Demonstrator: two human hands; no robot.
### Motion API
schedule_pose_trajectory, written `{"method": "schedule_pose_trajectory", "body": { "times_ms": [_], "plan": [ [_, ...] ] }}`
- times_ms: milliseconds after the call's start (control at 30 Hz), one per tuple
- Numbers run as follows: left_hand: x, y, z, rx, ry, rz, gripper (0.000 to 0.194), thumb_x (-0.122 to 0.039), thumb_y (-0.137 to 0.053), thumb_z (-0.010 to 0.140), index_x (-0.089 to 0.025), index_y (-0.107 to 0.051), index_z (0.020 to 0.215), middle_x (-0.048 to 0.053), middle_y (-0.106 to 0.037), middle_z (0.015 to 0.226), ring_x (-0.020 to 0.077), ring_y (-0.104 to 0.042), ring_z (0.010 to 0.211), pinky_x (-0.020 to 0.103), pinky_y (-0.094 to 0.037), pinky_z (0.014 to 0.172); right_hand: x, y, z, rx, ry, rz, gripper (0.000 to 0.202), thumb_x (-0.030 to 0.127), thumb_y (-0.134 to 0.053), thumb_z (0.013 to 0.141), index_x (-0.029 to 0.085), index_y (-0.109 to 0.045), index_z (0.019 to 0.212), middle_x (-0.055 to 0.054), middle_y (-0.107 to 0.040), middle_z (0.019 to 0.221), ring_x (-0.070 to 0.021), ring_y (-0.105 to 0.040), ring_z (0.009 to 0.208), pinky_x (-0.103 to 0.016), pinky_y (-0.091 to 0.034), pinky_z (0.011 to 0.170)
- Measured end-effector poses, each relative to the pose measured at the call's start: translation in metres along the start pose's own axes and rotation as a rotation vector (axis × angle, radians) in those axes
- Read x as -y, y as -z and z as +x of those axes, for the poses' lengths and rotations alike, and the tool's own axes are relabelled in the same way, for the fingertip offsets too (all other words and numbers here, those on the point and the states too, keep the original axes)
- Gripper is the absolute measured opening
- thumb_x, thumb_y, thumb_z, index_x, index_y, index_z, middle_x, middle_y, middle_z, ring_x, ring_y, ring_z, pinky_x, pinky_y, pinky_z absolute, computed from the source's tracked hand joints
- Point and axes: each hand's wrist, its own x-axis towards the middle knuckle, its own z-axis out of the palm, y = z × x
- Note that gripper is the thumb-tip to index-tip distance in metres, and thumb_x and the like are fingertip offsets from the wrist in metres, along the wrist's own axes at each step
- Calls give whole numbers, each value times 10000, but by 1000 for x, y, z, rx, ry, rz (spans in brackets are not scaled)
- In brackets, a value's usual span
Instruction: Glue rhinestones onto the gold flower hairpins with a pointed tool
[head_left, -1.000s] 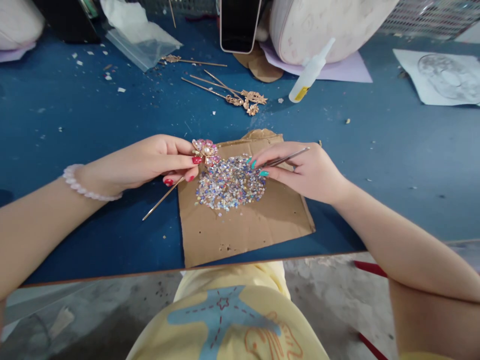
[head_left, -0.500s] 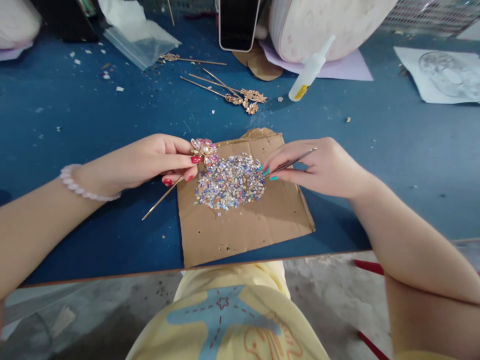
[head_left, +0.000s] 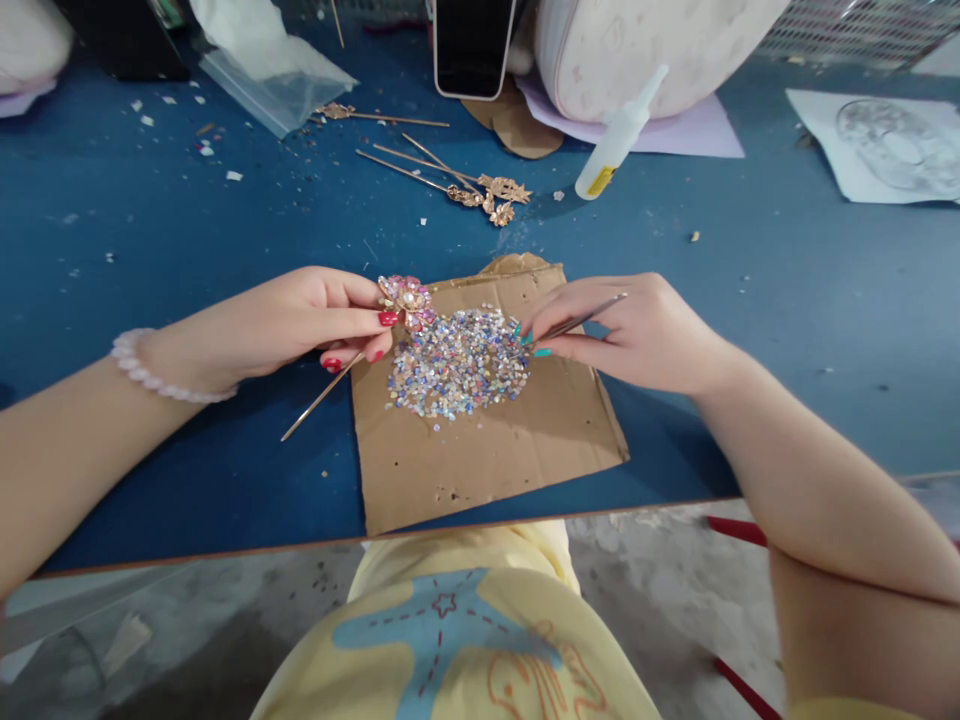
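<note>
My left hand [head_left: 334, 318] pinches a hairpin near its head, a pink jewelled flower [head_left: 406, 300] with a pearl-like centre. The gold stick [head_left: 319, 402] of this pin slants down to the left below my fingers. Between my right hand's [head_left: 611, 330] thumb and fingers is a pair of metal tweezers [head_left: 581, 320], closed in my grip. Their tips reach the right edge of a heap of small rhinestones [head_left: 457, 365], blue, clear and mixed in colour; my fingers partly hide the tips. The heap lies spread on a piece of brown cardboard [head_left: 495, 460].
Several gold hairpins [head_left: 487, 190] lie behind the cardboard. A white glue bottle [head_left: 619, 140] stands tilted-looking at the back, near a phone [head_left: 472, 50] and a pale round bag [head_left: 645, 50]. A plastic bag [head_left: 277, 85] lies back left, a printed sheet [head_left: 885, 145] back right.
The whole view has shifted very slightly. Both hands keep their hold, and the tweezers' tips stay at the right edge of the rhinestones.
</note>
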Motion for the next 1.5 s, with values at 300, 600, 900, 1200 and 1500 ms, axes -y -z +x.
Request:
{"method": "schedule_pose_trajectory", "body": {
  "times_ms": [300,600,900,1200,1500],
  "plan": [
    [-1,0,-2,5,10,-24,201,-203,-521,964,-152,-599,786,-34,-569,684,24,-374,496,163,-308,471,4,-9,1,2,31,26,142,238,-567,944,217,-706,923,-34,-787,1027,-177,-743,987,-334,-583,917],
    [5,2,-1,-5,1,-21,107,-236,-601,890,-173,-647,817,-36,-581,647,44,-399,483,176,-309,449,3,-4,0,-36,7,-31,151,236,-557,944,233,-702,900,-33,-781,1024,-179,-742,972,-339,-591,920],
    [1,0,0,-5,-5,-3,209,-281,-543,962,-170,-624,805,-30,-595,682,39,-393,487,170,-324,458,5,-7,1,-10,31,-7,138,252,-561,950,231,-696,926,-25,-778,1021,-173,-737,980,-334,-580,926],
    [4,3,-2,17,9,9,253,-259,-508,1008,-156,-618,805,-13,-603,710,46,-425,536,155,-353,507,3,-3,0,-17,26,-45,153,257,-543,955,262,-687,903,-14,-771,1010,-184,-735,995,-349,-578,934],
    [5,3,-1,26,-4,-3,267,-264,-507,1013,-167,-614,789,-31,-610,702,47,-421,531,155,-355,509,3,-4,-1,-16,45,-26,127,236,-561,947,263,-681,916,-9,-768,1004,-177,-733,981,-334,-580,920]
  ]
}}
